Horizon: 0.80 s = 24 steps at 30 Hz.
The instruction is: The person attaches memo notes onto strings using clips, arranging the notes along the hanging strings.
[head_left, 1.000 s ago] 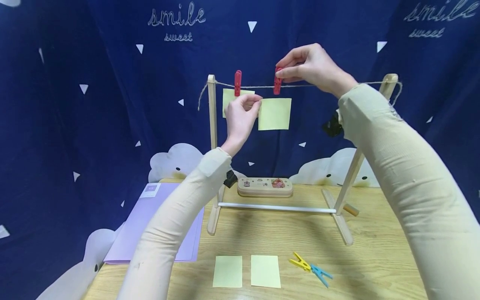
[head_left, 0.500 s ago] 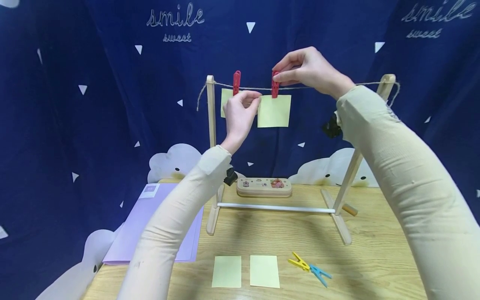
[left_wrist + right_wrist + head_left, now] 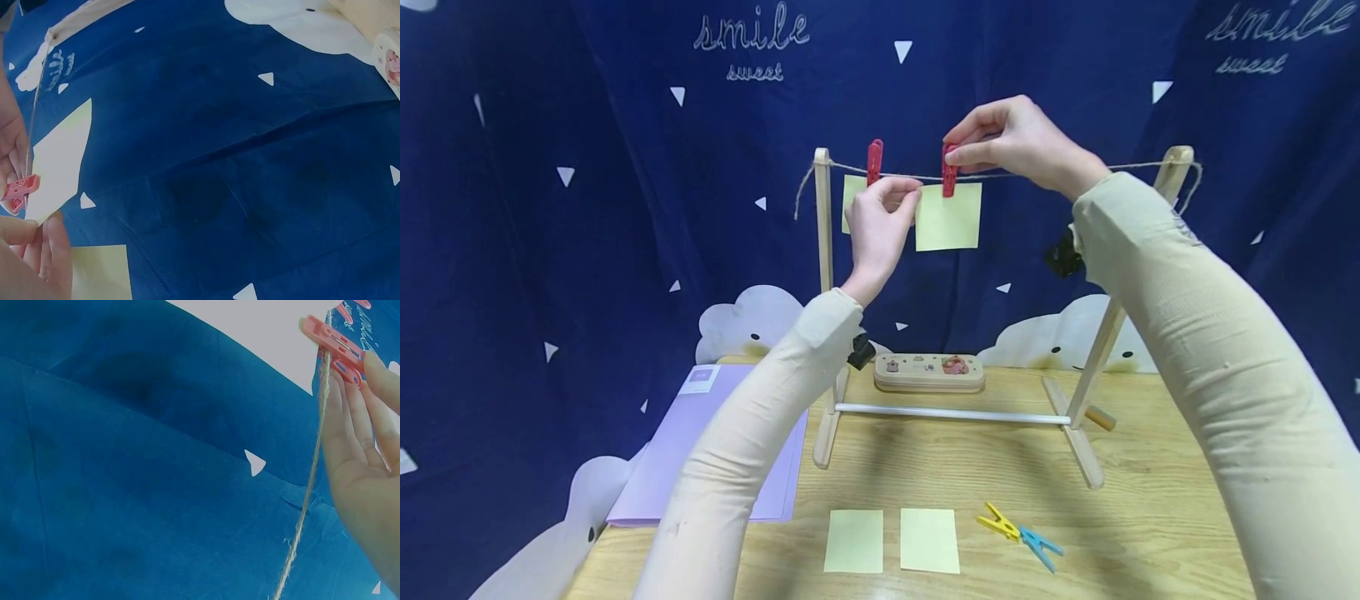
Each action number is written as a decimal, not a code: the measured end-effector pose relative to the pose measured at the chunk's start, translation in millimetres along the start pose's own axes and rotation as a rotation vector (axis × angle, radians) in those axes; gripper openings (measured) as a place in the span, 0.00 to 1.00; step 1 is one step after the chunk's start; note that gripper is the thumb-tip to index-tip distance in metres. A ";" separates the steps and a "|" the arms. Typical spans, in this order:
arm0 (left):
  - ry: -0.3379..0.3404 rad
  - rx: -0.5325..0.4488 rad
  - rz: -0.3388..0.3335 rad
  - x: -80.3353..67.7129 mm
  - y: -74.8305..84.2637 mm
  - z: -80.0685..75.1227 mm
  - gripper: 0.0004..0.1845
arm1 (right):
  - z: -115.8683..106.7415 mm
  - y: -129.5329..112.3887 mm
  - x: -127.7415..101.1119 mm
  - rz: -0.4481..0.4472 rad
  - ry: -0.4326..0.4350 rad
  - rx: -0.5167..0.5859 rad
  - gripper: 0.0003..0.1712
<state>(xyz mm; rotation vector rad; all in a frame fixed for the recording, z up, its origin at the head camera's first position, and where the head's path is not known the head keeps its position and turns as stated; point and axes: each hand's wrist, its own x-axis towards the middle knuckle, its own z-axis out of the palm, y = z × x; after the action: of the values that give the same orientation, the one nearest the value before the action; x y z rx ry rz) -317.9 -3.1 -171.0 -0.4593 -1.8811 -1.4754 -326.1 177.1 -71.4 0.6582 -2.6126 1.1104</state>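
Note:
My left hand (image 3: 880,229) pinches the upper left corner of a pale yellow sticky note (image 3: 949,221) just below the string (image 3: 1000,175). My right hand (image 3: 1026,142) pinches the top of a red clothespin (image 3: 950,171), whose lower end overlaps the note's top edge. In the right wrist view this clothespin (image 3: 334,344) straddles the string (image 3: 307,500) beside the note. To the left, a second red clothespin (image 3: 875,162) stands on the string with another sticky note (image 3: 852,196), partly hidden behind my left hand.
The string spans a wooden stand (image 3: 824,250). Two sticky notes (image 3: 854,542) lie on the table, with a yellow clothespin (image 3: 998,523) and a blue clothespin (image 3: 1040,547) to their right. A pencil case (image 3: 929,373) sits behind the stand's bar; a purple folder (image 3: 700,450) lies at left.
My left hand has raised the sticky note toward the string. My right hand has come slightly down and left with the red clothespin, which now overlaps the note's top edge.

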 end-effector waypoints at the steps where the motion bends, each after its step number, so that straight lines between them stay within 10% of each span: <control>1: 0.000 -0.002 0.000 0.1 0.1 0.0 0.08 | 0.0 0.0 0.0 -0.001 -0.001 -0.001 0.23; 24: 0.004 0.008 0.015 -2.2 0.7 -0.6 0.08 | 0.2 1.9 -5.7 0.014 -0.007 -0.005 0.28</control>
<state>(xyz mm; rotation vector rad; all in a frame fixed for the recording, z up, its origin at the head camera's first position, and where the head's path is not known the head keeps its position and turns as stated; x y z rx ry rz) -315.7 -3.2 -172.1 -0.4656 -1.8758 -1.4580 -322.0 179.9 -74.9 0.6451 -2.6286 1.1074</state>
